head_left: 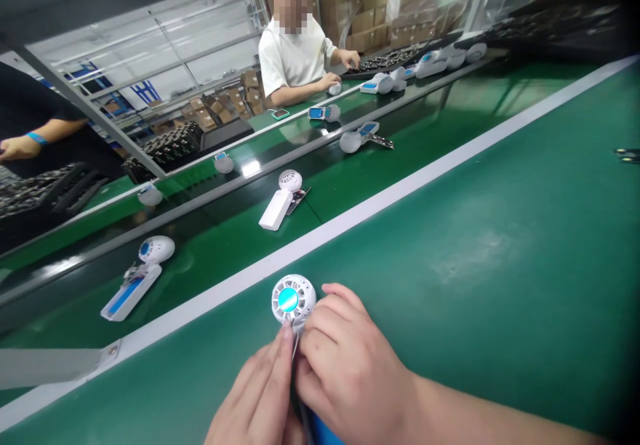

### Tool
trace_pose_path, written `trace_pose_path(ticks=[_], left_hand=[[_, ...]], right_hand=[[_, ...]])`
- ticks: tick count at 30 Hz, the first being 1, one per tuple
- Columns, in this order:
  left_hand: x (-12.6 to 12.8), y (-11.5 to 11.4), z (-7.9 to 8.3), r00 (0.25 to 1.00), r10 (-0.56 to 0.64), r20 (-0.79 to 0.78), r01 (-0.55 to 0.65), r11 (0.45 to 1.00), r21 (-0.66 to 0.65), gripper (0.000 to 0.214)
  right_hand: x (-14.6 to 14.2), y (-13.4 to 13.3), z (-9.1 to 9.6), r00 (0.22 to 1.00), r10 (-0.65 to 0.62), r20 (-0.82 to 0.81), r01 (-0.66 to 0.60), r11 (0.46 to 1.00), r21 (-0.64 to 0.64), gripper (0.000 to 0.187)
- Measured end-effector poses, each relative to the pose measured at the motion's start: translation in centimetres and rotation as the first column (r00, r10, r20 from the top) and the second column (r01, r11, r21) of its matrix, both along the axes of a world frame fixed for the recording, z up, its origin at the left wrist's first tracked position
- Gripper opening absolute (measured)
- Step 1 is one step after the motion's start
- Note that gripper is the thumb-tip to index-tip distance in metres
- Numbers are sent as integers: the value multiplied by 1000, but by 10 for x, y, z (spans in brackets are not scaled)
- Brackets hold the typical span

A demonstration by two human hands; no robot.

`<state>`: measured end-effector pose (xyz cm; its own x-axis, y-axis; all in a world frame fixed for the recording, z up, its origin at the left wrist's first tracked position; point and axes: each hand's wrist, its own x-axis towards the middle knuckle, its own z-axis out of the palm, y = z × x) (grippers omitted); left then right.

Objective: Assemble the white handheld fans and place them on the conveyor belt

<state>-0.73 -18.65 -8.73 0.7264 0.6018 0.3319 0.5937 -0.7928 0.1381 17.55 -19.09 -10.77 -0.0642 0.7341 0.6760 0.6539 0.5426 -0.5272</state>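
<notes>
Fan (pixel 294 297), one, in two hands (pixel 347 358)

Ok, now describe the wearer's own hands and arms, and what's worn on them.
Both the left hand and the right hand show no gloves or rings. The right forearm is bare as far as it shows, with no sleeve, watch or wristband visible. The left forearm is out of frame.
</notes>
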Motion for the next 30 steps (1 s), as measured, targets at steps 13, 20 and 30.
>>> trace_pose_path(ticks=[13, 20, 30], left_hand=[[-13, 40, 21, 745, 609, 271, -216, 606, -766, 34], [-54, 152, 85, 603, 766, 225, -742, 641, -195, 63], [17, 222, 30, 787, 616, 30, -492, 656, -572, 33]], right_hand=[[7, 8, 5, 993, 24, -116, -33, 997, -74, 12], [11, 16, -2, 991, -7, -135, -5, 996, -84, 23], [28, 26, -23, 999, -53, -14, 48, 972, -230, 18]])
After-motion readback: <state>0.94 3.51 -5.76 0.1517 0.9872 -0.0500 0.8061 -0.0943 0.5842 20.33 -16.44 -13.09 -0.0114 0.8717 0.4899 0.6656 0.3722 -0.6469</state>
